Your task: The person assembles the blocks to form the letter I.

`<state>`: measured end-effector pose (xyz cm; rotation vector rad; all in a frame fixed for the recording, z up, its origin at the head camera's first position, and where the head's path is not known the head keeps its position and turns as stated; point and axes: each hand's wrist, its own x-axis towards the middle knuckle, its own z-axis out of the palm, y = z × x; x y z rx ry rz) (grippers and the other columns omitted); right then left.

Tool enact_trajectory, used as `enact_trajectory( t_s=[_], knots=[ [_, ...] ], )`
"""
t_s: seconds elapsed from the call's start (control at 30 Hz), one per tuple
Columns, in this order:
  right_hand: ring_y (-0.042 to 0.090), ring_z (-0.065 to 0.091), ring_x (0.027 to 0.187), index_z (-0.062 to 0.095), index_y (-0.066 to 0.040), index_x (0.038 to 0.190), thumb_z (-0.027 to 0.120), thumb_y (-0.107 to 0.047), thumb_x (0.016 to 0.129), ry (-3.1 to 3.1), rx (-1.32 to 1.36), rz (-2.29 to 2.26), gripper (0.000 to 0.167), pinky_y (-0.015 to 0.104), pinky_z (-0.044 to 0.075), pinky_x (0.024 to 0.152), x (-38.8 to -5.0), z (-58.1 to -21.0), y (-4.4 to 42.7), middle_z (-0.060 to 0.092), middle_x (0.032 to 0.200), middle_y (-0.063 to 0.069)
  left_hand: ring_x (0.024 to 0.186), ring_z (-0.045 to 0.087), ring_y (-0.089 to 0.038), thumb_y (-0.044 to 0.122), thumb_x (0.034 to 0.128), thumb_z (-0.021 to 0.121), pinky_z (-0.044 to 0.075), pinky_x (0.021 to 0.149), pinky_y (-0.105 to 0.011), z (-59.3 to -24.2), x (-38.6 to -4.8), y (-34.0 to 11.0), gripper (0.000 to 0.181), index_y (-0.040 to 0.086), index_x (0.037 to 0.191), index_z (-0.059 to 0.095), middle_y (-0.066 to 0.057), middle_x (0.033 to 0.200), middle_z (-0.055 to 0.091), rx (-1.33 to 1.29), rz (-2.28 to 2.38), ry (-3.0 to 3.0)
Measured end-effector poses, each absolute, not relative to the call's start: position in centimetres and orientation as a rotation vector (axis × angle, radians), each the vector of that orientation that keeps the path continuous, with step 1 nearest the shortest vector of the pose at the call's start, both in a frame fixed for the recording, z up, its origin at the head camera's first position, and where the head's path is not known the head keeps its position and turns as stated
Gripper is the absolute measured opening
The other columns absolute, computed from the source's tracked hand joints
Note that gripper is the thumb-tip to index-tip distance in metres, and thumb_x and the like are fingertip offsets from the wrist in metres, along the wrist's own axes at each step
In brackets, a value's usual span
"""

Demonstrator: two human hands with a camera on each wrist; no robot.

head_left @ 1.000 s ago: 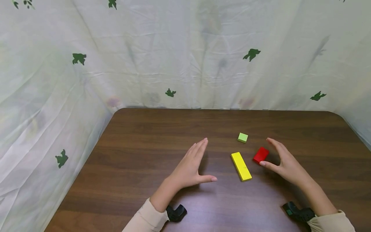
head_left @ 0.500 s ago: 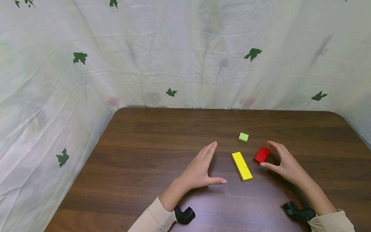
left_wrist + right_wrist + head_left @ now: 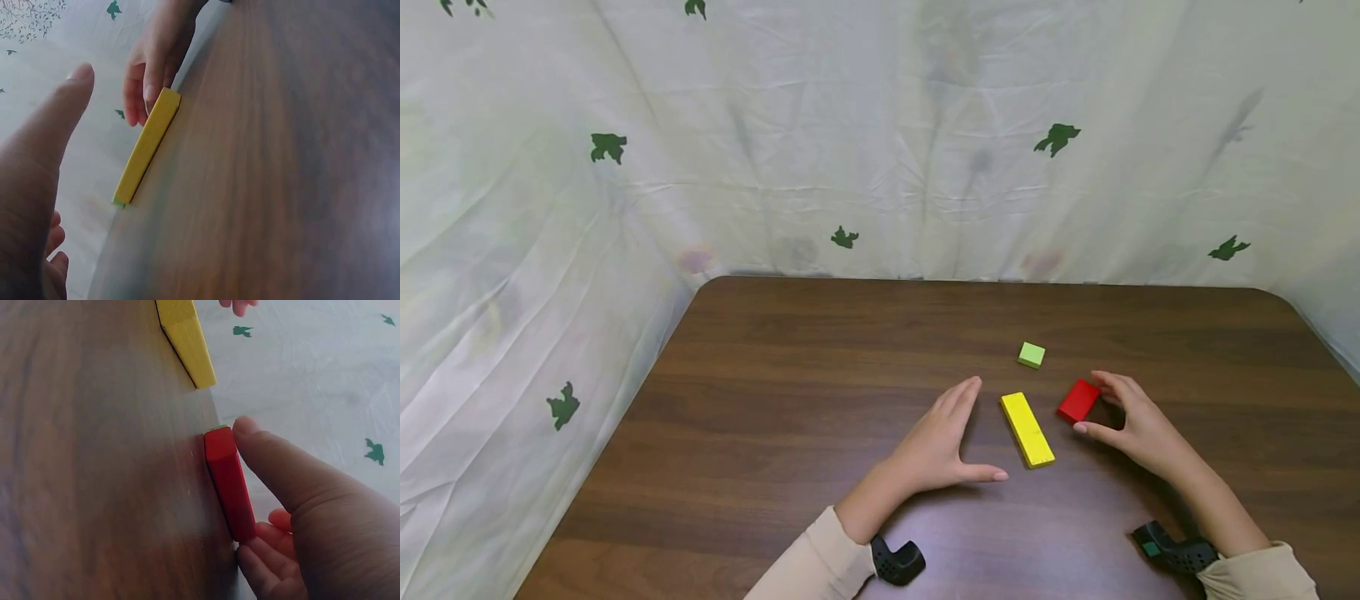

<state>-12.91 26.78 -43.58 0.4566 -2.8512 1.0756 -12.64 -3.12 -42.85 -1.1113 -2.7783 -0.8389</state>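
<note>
A red block [image 3: 1078, 401] lies flat on the table, with my right hand [image 3: 1138, 425] at its right side. The thumb [image 3: 247, 428] meets the block's near end and the fingertips [image 3: 250, 553] its far end, so the hand pinches it lengthwise. Left of it lies a long yellow block [image 3: 1027, 430]. My left hand [image 3: 934, 440] hovers to the left of the yellow block, fingers straight and thumb spread, apart from it and holding nothing. In the left wrist view the yellow block [image 3: 148, 147] stands beyond the left thumb [image 3: 47, 125].
A small light-green block [image 3: 1032, 355] lies farther back, beyond the yellow one. All rest on a brown wooden table [image 3: 820, 333]. A pale curtain [image 3: 880, 150] with green leaf shapes hangs behind the table's far edge. Black devices [image 3: 898, 563] are strapped to both wrists.
My left hand has moved right and slightly nearer, toward the yellow block. The right hand's fingers have drawn in toward the red block. The blocks have stayed in place on the table.
</note>
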Motion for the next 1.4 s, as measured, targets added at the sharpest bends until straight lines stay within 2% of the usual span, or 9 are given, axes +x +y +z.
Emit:
enact_trajectory(
  t_s=[0.9,1.4],
  knots=[
    [0.037,0.048,0.102,0.042,0.004,0.123,0.073,-0.026,0.075,-2.826,0.502,0.977,0.065,0.050,0.039,0.082,-13.0,-44.2,26.8,0.041,0.119,0.020,0.128,0.027,-0.019,0.067,0.0670,0.060,0.029,0.100,-0.031,-44.3,-12.6,1.1,0.104,0.003,0.140,0.023,-0.008,0.141,0.030,-0.955,-0.716,-2.925],
    [0.037,0.047,0.101,0.043,0.004,0.123,0.073,-0.027,0.075,-2.826,0.497,0.963,0.064,0.051,0.040,0.081,-13.0,-44.2,26.9,0.041,0.119,0.019,0.126,0.030,-0.017,0.061,0.0698,0.062,0.015,0.105,-0.027,-44.3,-13.0,2.1,0.096,0.002,0.138,0.028,-0.006,0.136,0.036,-0.971,-0.590,-2.930]
  ],
)
